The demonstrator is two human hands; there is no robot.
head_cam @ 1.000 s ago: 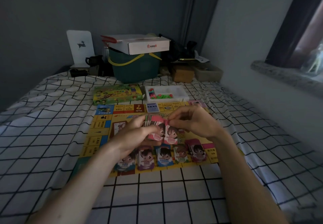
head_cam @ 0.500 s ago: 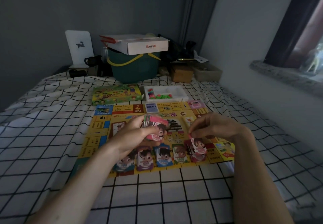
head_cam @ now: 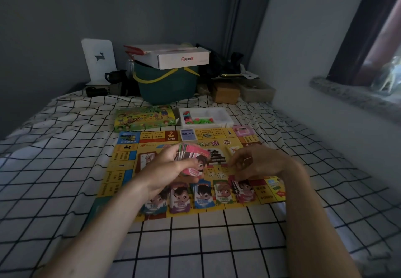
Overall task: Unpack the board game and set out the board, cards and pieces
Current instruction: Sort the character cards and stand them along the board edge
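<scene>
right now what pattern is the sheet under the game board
White with a thin black grid pattern, the sheet lying under the game board; clearest in the head view.

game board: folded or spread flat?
Spread flat. The game board lies open on the checked bedsheet, all four edges showing, with card piles set along its near edge.

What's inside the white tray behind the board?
The white tray holds small plastic pieces, mostly green with some pink and blue, loose on its left side. Its near wall hides whatever lies low along the front.
</scene>
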